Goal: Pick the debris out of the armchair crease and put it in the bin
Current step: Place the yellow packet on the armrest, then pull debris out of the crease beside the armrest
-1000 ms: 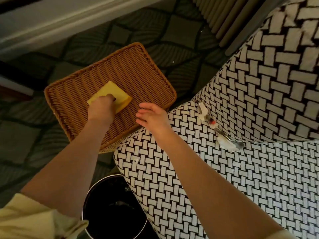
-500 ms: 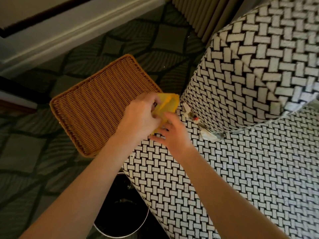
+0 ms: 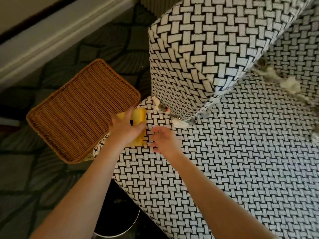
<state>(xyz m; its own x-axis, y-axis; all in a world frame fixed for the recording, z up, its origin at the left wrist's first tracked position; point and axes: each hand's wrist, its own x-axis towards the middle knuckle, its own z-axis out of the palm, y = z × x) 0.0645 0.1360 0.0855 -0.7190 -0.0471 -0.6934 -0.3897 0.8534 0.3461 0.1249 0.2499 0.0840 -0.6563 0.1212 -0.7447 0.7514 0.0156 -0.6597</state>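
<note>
- The debris [image 3: 179,123] sits in the crease where the armchair [image 3: 241,169] seat meets its side. White bits and one small red bit lie in a line, slanting from the seat's front corner down to the right.
- More fluff [image 3: 290,85] lies in the far crease, blurry.
- The left hand [image 3: 124,129] grips a flat yellow thing [image 3: 139,116] at the seat's front edge, standing long-ways up and down.
- The right hand [image 3: 164,140] hovers over the seat near the debris, fingers spread, holding nothing.
- The bin [image 3: 127,219] stands on the floor under the seat's front edge, partly hidden, beside a wicker tray [image 3: 82,111].
</note>
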